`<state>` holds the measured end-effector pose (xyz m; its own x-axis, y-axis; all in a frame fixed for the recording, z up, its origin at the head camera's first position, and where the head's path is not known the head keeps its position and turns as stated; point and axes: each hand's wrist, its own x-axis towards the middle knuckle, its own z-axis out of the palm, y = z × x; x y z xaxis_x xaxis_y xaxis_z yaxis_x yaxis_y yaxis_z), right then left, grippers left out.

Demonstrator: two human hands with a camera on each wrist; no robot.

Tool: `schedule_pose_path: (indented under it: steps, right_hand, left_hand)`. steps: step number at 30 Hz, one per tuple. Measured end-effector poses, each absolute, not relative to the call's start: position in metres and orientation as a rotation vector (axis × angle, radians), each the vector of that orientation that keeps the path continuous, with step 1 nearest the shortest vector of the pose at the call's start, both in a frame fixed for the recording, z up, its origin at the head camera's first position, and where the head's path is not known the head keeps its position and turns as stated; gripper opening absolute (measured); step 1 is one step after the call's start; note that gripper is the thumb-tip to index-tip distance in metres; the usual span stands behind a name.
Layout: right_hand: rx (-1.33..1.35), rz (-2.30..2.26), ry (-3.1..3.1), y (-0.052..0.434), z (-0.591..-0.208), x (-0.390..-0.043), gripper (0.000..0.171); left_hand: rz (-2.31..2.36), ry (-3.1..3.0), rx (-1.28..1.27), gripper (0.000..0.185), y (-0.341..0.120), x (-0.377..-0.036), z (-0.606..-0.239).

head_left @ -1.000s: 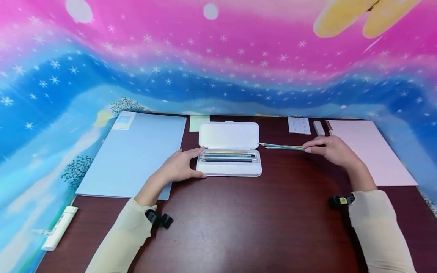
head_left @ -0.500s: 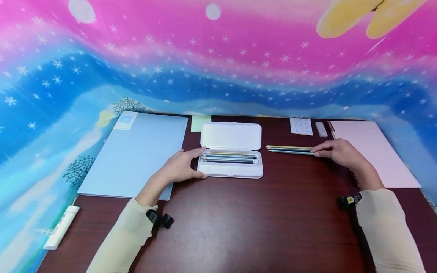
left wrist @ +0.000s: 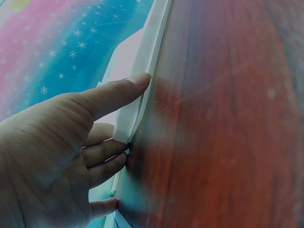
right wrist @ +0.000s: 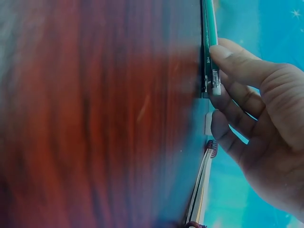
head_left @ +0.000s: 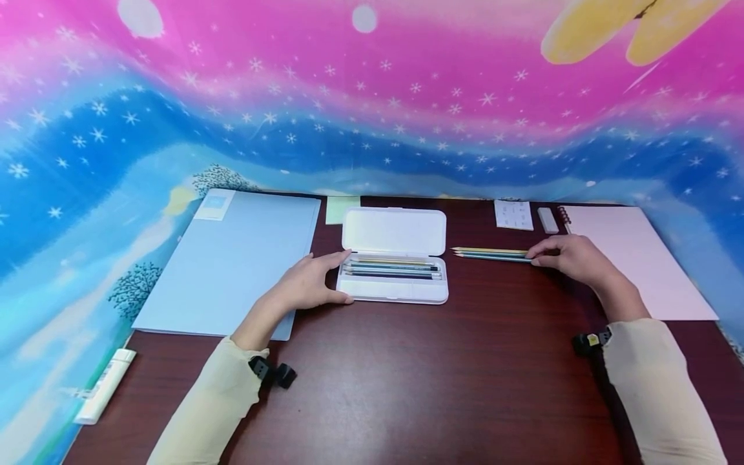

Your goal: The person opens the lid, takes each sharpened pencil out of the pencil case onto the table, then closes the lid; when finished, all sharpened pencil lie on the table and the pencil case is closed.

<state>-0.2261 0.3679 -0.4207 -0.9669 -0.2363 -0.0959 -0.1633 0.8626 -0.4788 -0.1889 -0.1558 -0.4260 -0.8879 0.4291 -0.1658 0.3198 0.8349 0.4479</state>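
A white pencil case [head_left: 395, 290] stands with its lid up at the middle of the table, several pencils [head_left: 392, 268] lying in its tray. My left hand [head_left: 302, 282] holds the case's left end, thumb at the front corner and fingers at the back. In the left wrist view the thumb presses the side wall of the case [left wrist: 135, 102]. To the right of the case, my right hand [head_left: 572, 258] pinches a small bunch of pencils [head_left: 491, 254] by their rear ends, tips pointing left. The right wrist view shows a green pencil [right wrist: 212, 38] with a white eraser end under the thumb.
A blue folder [head_left: 232, 265] lies at the left, a pink spiral notebook [head_left: 633, 265] at the right. Along the back are a green sticky note [head_left: 337, 210], a printed slip [head_left: 513, 215] and an eraser [head_left: 548, 221]. A white tube [head_left: 106, 387] lies at the left edge.
My right hand has drawn the pencils slightly right, away from the case. Their tips, crossed before, now lie side by side. The left hand keeps its hold on the case.
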Motion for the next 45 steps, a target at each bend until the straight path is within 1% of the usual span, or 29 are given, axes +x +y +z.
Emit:
schedule_pose_path:
  steps: [8,14,17,21,24,33,37,45]
  right_hand:
    - [-0.384,-0.662,2.987,0.364,-0.421,-0.229,0.012]
    - [-0.364,-0.607,3.028,0.361,-0.417,-0.227,0.012]
    - [-0.333,-0.622,3.013,0.358,-0.414,-0.224,0.011]
    - [-0.357,-0.652,2.956,0.351,-0.411,-0.221,0.012]
    - [-0.393,-0.637,2.933,0.348,-0.411,-0.223,0.013]
    - [-0.375,-0.651,2.901,0.342,-0.411,-0.226,0.012]
    - [-0.429,-0.692,2.927,0.325,-0.404,-0.227,0.013]
    - [-0.575,-0.783,2.836,0.274,-0.393,-0.23,0.017]
  left_hand:
    - [0.601,2.752,0.596,0.096,-0.156,-0.189,-0.424]
    - [0.604,2.739,0.599,0.095,-0.156,-0.19,-0.424]
    - [0.61,2.737,0.607,0.096,-0.156,-0.19,-0.424]
    - [0.606,2.75,0.605,0.096,-0.157,-0.191,-0.424]
    - [0.603,2.755,0.601,0.096,-0.157,-0.192,-0.424]
    - [0.627,2.752,0.595,0.098,-0.157,-0.191,-0.427]
    - [0.627,2.762,0.567,0.099,-0.159,-0.19,-0.427]
    - [0.633,2.763,0.584,0.099,-0.158,-0.189,-0.429]
